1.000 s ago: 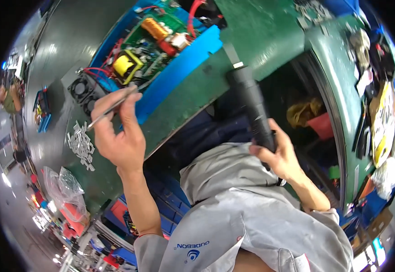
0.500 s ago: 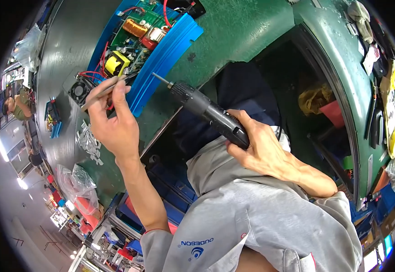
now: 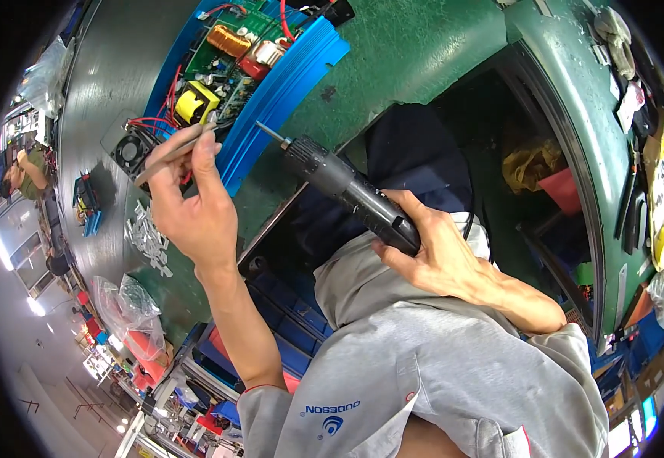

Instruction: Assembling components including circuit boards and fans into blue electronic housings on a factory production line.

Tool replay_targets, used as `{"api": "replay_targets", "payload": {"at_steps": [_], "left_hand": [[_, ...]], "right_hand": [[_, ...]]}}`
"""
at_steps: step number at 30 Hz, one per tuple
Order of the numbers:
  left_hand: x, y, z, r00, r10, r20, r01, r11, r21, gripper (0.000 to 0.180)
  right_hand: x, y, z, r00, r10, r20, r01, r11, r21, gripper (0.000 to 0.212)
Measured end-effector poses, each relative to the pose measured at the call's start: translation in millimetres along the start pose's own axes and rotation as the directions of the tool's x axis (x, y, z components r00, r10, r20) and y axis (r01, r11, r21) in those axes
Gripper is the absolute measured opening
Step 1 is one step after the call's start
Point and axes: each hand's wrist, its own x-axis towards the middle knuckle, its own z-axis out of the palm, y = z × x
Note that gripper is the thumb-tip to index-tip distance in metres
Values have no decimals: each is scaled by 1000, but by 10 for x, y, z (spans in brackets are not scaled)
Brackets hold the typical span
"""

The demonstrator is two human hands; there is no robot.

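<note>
Pinched in my left hand is a pair of grey metal tweezers, its tip end beside the near end of an open circuit-board assembly. That assembly has a blue finned metal housing, a green board with a copper coil and a yellow transformer. Around its body, my right hand grips a black electric screwdriver. The bit points up and left, apart from the blue housing. A small black fan on red wires lies left of my left fingers.
Small grey metal pieces lie piled on the green bench. Further left stands another small blue assembly on the dark belt. A clear plastic bag lies lower left. A person sits across the belt. Tools line the right bench.
The blue assembly and bench sit slightly further right and the fan slightly lower in view. Both hands keep their holds, and the screwdriver has barely moved.
</note>
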Motion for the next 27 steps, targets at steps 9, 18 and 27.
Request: {"api": "replay_targets", "payload": {"at_steps": [9,18,27], "left_hand": [[1,-15,-2,1000,-13,8,13,1000,-1,12],[-14,33,0,999,-35,-6,36,999,23,15],[13,45,-2,993,-116,-40,117,993,30,17]], "right_hand": [[15,2,42,999,54,6,-54,999,-2,54],[-26,-104,-38,996,65,68,-71,994,80,42],[-23,-134,-14,987,124,103,-132,988,78,55]]}}
